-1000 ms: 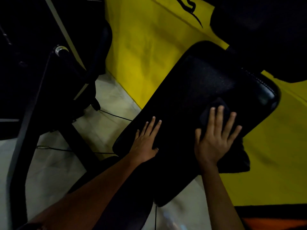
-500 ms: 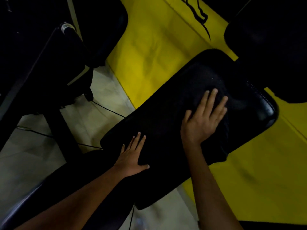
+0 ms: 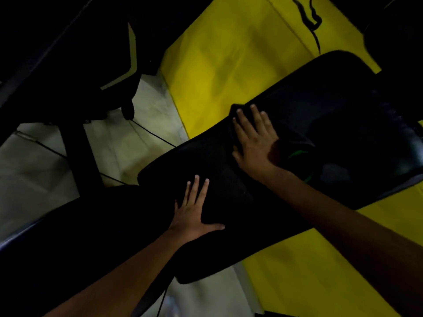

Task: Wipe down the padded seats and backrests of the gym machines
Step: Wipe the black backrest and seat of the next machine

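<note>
A long black padded backrest (image 3: 332, 106) slants from lower centre up to the upper right. My right hand (image 3: 254, 140) lies flat with straight fingers on a dark cloth (image 3: 297, 145) at the pad's left edge; the cloth spreads out to the right of the hand and is hard to tell from the pad. My left hand (image 3: 194, 211) rests flat, fingers spread, on the pad's lower part. A second black pad (image 3: 80, 236) adjoins at the lower left.
Yellow flooring (image 3: 217, 53) lies beyond and below the pad, pale tiles (image 3: 34, 170) to the left. A black machine frame and post (image 3: 77, 145) stand at the upper left, with thin cables on the tiles. Another dark pad (image 3: 400, 30) fills the upper right corner.
My right hand has slid the cloth across the backrest from its right side to its left edge. My left hand has stayed pressed on the lower pad. The view has shifted.
</note>
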{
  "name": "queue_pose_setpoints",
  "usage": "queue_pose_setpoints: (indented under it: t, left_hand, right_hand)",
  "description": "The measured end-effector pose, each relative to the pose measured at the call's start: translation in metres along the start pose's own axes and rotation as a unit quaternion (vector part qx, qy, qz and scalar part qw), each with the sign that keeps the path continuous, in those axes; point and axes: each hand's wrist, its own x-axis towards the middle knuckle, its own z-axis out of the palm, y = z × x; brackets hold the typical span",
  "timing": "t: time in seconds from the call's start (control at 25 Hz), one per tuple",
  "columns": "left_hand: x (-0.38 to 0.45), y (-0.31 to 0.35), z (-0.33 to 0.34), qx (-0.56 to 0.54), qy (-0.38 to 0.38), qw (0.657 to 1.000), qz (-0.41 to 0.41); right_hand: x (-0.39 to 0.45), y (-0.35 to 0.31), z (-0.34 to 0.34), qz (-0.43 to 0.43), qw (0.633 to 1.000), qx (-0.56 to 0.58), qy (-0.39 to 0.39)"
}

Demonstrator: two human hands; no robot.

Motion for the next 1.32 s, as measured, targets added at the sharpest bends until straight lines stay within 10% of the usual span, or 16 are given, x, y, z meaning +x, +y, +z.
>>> queue_pose_setpoints:
  t: [0.16, 0.32, 0.52, 0.6, 0.72, 0.88, 1.08, 1.24, 1.32]
  left_hand:
    - [-0.008, -0.009, 0.006, -0.008, -0.001, 1.0, 0.022]
    - [-0.026, -0.034, -0.012, 0.119, 0.008, 0.993, -0.006]
    - [-0.056, -0.087, -0.029, 0.328, -0.063, 0.93, -0.151]
    - [-0.063, -0.098, -0.029, 0.373, -0.071, 0.916, -0.129]
    - [-0.073, -0.104, -0.022, 0.375, -0.042, 0.923, -0.071]
    - [-0.075, -0.103, -0.024, 0.352, -0.002, 0.934, -0.053]
    - [-0.074, -0.103, -0.023, 0.348, 0.006, 0.936, -0.053]
    - [-0.083, -0.092, -0.031, 0.33, 0.01, 0.942, -0.064]
    - [-0.106, -0.094, -0.031, 0.325, 0.025, 0.942, -0.083]
  right_hand:
    - [-0.008, -0.027, 0.013, -0.245, 0.967, 0.023, -0.069]
    - [0.013, -0.02, 0.008, -0.104, 0.99, 0.028, -0.093]
    - [0.002, -0.062, 0.028, -0.27, 0.957, 0.042, -0.096]
    - [0.017, -0.063, 0.024, -0.199, 0.974, 0.049, -0.094]
    - [-0.003, -0.098, 0.036, -0.091, 0.983, 0.095, -0.129]
    - [-0.014, -0.128, 0.061, -0.291, 0.942, 0.071, -0.153]
    - [0.005, -0.129, 0.052, -0.163, 0.975, 0.056, -0.139]
    - [-0.022, -0.142, 0.078, -0.336, 0.939, 0.011, -0.074]
    - [-0.008, -0.126, 0.055, -0.283, 0.952, -0.065, -0.099]
